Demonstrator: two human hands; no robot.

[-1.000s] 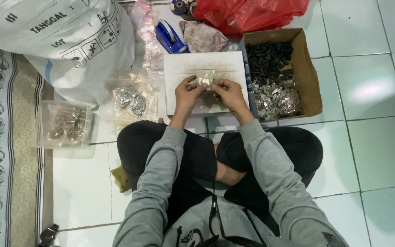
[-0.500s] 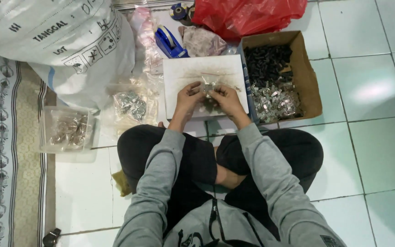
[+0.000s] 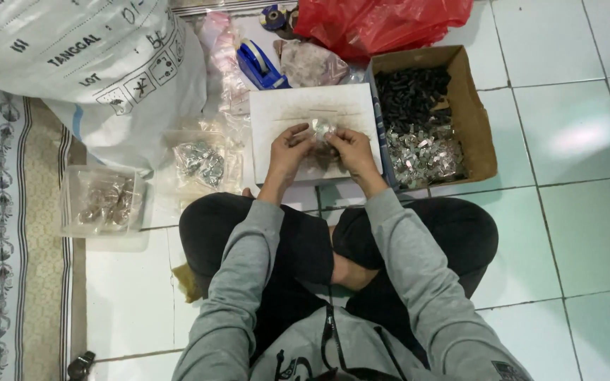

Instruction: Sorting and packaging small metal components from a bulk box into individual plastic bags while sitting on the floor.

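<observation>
I sit cross-legged on a tiled floor in grey sleeves and dark trousers. My left hand (image 3: 289,149) and my right hand (image 3: 348,149) meet over a white flat box (image 3: 277,113). Between their fingertips they pinch a small clear plastic bag (image 3: 322,129) with shiny metal pieces in it. Both hands hover just above the box top, fingers curled around the bag. What lies under my palms is hidden.
To the right, an open cardboard box (image 3: 480,120) holds black parts and silvery parts. Left are a clear bag of parts (image 3: 201,162), a plastic tub (image 3: 104,201) and a big white sack (image 3: 93,63). Behind are a blue tape dispenser (image 3: 260,67) and a red plastic bag (image 3: 383,25). A patterned rug (image 3: 8,233) borders the left.
Both hands stay together over the white box, working the small bag; the fingers shift a little and the bag sits slightly higher between them. Nothing else moved.
</observation>
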